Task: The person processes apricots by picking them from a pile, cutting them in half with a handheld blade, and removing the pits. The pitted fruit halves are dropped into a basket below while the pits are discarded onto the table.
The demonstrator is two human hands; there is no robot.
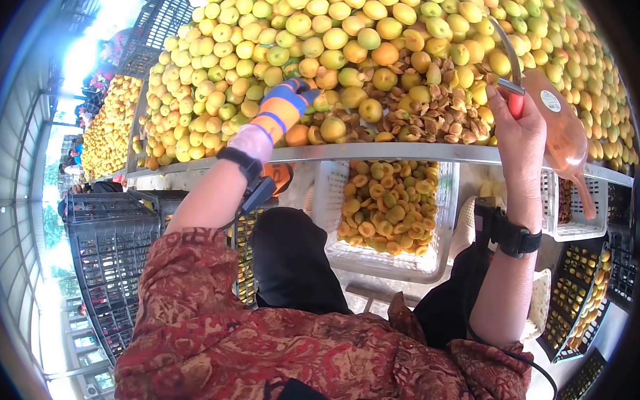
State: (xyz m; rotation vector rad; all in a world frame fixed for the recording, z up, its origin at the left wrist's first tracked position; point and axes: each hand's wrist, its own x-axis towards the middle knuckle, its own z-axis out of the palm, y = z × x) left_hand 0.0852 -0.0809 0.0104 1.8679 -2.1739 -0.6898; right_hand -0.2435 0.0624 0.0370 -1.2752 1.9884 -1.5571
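My left hand point(286, 106), in an orange and blue glove, is among the yellow-orange fruits point(336, 38) heaped on the table. Its fingers are curled together, and what they grip, if anything, is hidden. My right hand point(518, 126) is closed on the red handle of a knife point(516, 101), above the table's right part. The knife's curved blade points up and to the left over the fruits. Between my hands lies a pile of brown pits or shells point(439, 109). Below the table edge, a white crate point(442, 236) holds halved fruits point(387, 206).
A metal rim point(406, 152) runs along the table's near edge. An orange translucent plastic object point(565, 134) with a label lies right of my right hand. Black crates point(114, 242) stand at the left, and more crates with fruit point(577, 293) at the right. People are visible far left.
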